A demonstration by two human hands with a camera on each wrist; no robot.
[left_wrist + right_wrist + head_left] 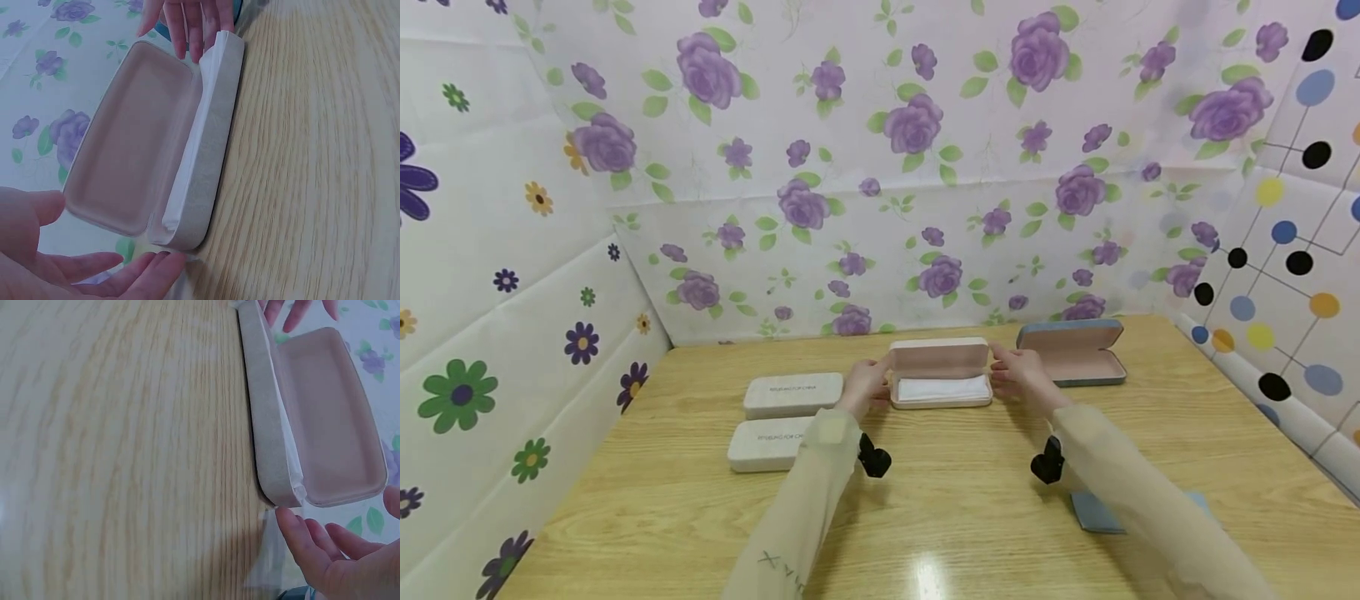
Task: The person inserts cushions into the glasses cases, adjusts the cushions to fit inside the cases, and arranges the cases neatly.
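Note:
An off-white glasses case (938, 358) lies open at the back middle of the table, its pink-lined lid raised. Inside its base is a folded white cloth (943, 389). My left hand (865, 387) is at the case's left end; in the left wrist view its fingers (150, 275) are extended at the base's end, the thumb beside the lid's edge. At the opposite end is my right hand (1024, 379), its fingers (300, 540) loosely extended by the base corner and the thumb partly out of frame. Neither hand is curled round the case.
Two closed off-white glasses cases, one behind (793, 393) and one in front (766, 446), lie left of my left hand. Behind my right hand stands an open blue glasses case (1078, 354). A blue cloth (1097, 514) lies partly under my right forearm. Floral sheets (850, 208) wall the table.

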